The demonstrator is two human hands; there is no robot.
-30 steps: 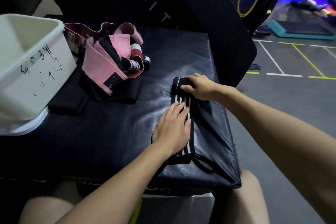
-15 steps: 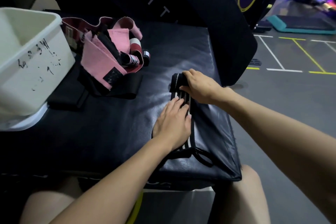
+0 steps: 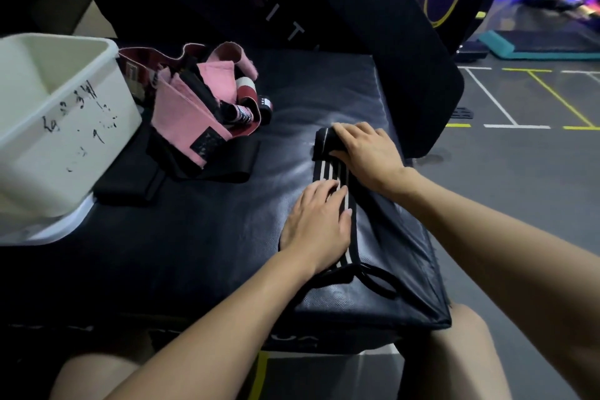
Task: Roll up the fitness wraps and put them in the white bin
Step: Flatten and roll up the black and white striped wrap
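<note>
A black padded vinyl platform (image 3: 194, 237) fills the lower view, seen from above by a seated person whose bare knees show below its near edge. Behind it a tall black upright pad with pale lettering (image 3: 324, 26) is leaned. To the right, a grey gym floor marked with white and yellow lines (image 3: 519, 101) is seen, with blue-lit exercise machines blurred in the far corner.

A black elastic fitness wrap with white stripes (image 3: 328, 172) is laid lengthwise on the platform's right side. The left hand (image 3: 319, 224) is pressed flat on the strip, fingers straight and together, nothing grasped. The right hand (image 3: 367, 153) is curled over the rolled far end of the wrap, fingers bent around the small roll. A thin black loop trails from the near end of the strip by the platform edge.

At the left edge a white rectangular plastic bin with black scribbled marks (image 3: 74, 140) is set on a white lid. Its visible interior appears bare; the bottom is out of view. Just beside it, a tangled heap of pink and black wraps (image 3: 194, 114) is piled on the platform.
</note>
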